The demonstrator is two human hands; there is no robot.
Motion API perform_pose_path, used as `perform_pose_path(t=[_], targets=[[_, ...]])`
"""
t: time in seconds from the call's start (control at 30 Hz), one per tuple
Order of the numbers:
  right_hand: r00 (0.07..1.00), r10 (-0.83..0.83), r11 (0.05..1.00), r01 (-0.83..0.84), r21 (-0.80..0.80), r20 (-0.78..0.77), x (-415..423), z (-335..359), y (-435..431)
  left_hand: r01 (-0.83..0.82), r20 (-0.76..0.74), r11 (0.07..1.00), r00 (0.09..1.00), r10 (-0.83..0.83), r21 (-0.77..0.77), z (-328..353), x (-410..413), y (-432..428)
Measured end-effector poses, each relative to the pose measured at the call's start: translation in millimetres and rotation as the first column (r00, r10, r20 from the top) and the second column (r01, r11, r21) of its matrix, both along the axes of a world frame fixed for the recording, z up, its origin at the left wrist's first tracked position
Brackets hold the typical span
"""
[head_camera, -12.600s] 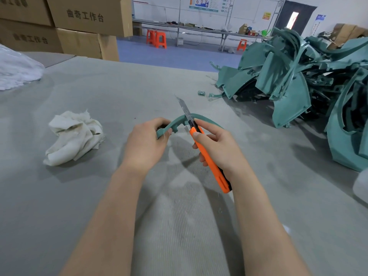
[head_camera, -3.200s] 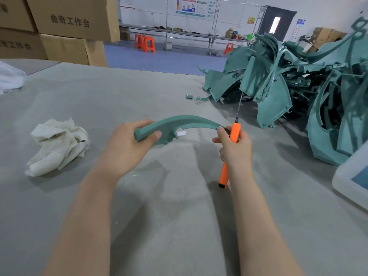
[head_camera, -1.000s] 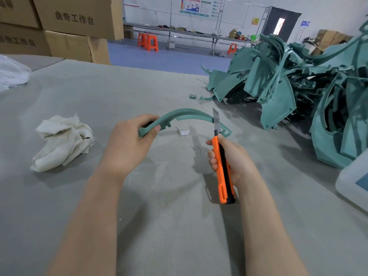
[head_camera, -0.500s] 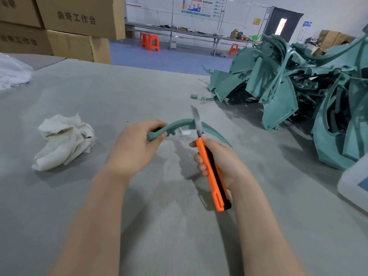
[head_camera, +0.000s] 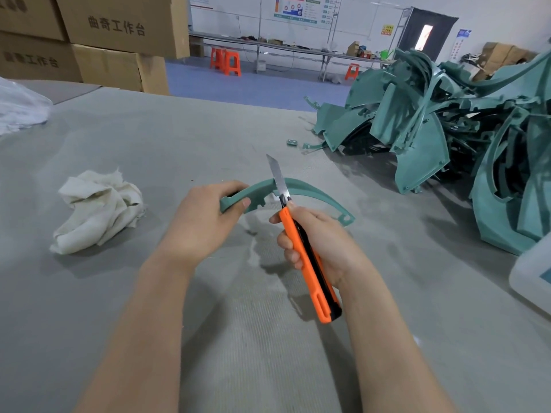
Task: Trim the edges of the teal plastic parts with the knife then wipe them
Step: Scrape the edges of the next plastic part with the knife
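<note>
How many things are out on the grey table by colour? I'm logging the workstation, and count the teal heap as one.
Teal: 3 – held curved part, heap of parts, small loose piece
Orange: 1 – knife
White: 3 – rag, plastic bag, device at right edge
Total: 7

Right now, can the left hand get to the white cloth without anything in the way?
Probably yes: bare table lies between the left hand and the white cloth. But that hand grips the curved teal part, which must be released first.
</note>
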State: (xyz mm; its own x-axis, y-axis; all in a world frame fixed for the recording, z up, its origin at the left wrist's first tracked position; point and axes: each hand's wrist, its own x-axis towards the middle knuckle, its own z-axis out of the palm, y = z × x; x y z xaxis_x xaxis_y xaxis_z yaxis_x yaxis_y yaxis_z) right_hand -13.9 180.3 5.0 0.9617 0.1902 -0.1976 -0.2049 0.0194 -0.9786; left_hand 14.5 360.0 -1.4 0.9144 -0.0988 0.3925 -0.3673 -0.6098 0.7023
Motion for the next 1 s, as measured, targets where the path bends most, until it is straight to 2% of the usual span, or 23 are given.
perform_pose_path(t=[0.07, 0.17, 0.27, 0.33, 0.4, 0.47, 0.53, 0.6, 0.8, 1.0], targets=[[0.999, 0.043, 0.999, -0.043, -0.010, 0.003, -2, 1, 3, 0.010, -0.001, 1.000, 1.000, -0.010, 0.011, 1, 0, -1], [0.977, 0.213, 0.977, -0.213, 0.020, 0.030, -8, 0, 16, 0.009, -0.025, 0.999, 1.000, -0.008, 0.036, 1, 0, -2], [0.940, 0.336, 0.940, -0.338, 0.035, 0.063, -12, -1, 24, 0.035, -0.100, 0.998, 0.994, -0.040, -0.048, -1, 0, -1], [0.931, 0.357, 0.931, -0.361, 0.054, 0.071, -12, 1, 22, 0.039, -0.125, 0.995, 0.991, -0.051, -0.092, -2, 0, -2], [0.958, 0.275, 0.956, -0.281, 0.081, 0.079, -11, 3, 17, 0.014, -0.076, 0.999, 0.997, -0.017, -0.041, -1, 1, -4], [0.993, 0.096, 0.992, -0.101, 0.078, 0.066, -7, 4, 9, 0.011, -0.029, 1.000, 1.000, -0.010, 0.009, 0, 1, -5], [0.997, -0.072, 0.997, 0.071, 0.030, 0.042, -3, 4, 0, 0.009, -0.026, 1.000, 1.000, -0.008, 0.013, -1, 2, -6], [0.988, -0.153, 0.986, 0.154, -0.056, 0.031, 0, 2, -6, 0.000, -0.023, 1.000, 1.000, 0.001, 0.020, -2, 2, -5], [0.993, -0.101, 0.966, 0.111, -0.232, 0.056, 0, -1, -4, 0.000, -0.018, 1.000, 1.000, 0.001, 0.026, -3, 3, -4], [0.998, -0.010, 0.965, 0.028, -0.262, 0.068, -2, 0, 0, -0.018, -0.017, 0.999, 1.000, 0.019, 0.036, -3, 4, -4]])
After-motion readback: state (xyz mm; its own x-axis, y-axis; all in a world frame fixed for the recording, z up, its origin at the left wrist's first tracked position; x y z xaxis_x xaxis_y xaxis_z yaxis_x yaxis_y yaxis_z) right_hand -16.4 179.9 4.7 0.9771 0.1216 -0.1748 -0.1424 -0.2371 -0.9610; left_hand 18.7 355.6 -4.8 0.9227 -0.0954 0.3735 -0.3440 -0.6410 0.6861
